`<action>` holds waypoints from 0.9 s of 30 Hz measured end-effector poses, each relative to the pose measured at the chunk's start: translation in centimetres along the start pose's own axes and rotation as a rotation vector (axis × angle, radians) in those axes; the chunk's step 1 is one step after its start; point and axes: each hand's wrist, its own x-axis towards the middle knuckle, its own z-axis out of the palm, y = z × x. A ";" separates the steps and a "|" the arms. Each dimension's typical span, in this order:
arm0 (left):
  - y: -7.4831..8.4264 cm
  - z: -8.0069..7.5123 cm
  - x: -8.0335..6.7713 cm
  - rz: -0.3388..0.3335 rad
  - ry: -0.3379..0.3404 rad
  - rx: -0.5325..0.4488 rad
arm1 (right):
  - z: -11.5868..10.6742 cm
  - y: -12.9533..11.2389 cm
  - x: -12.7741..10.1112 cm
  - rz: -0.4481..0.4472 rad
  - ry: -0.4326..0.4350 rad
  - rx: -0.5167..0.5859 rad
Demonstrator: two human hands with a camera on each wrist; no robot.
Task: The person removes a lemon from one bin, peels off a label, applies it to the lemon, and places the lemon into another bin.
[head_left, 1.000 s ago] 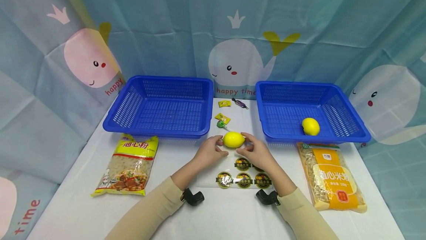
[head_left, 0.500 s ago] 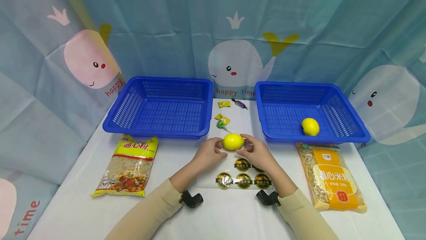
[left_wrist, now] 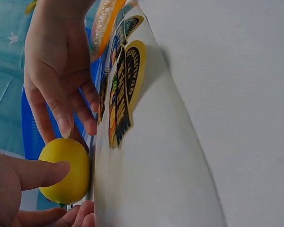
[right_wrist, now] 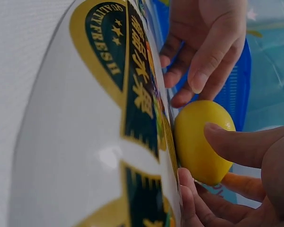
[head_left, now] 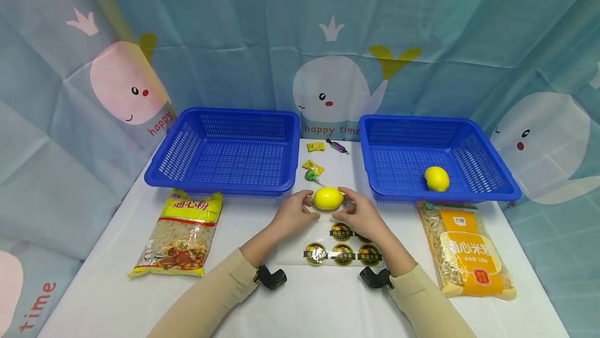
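A yellow lemon is held between the two hands at the middle of the table, just above the back part of a sticker sheet. At its left end, the left hand has the index fingertip and thumb around it. Likewise the right hand takes the other end, its thumb toward the person. In the left wrist view the left thumb lies across the lemon; in the right wrist view the right thumb presses on the lemon. Several round dark-and-gold fruit stickers show on the sheet.
Two blue baskets stand at the back; the right basket contains another lemon. Between them lie two yellow-wrapped candies, a purple candy and a green lollipop. Macaroni bags lie left and right.
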 end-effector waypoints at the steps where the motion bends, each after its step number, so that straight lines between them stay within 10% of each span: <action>1: 0.1 0.0 0.0 -0.003 0.000 -0.002 | 0.0 0.0 0.0 0.002 0.000 -0.001; 16: -0.4 -0.3 -1.5 0.091 0.078 0.033 | -0.6 0.6 -1.5 -0.017 0.103 -0.026; 27: -0.6 -1.0 -3.8 0.212 0.129 0.157 | -0.1 0.8 -2.6 -0.148 -0.017 -0.371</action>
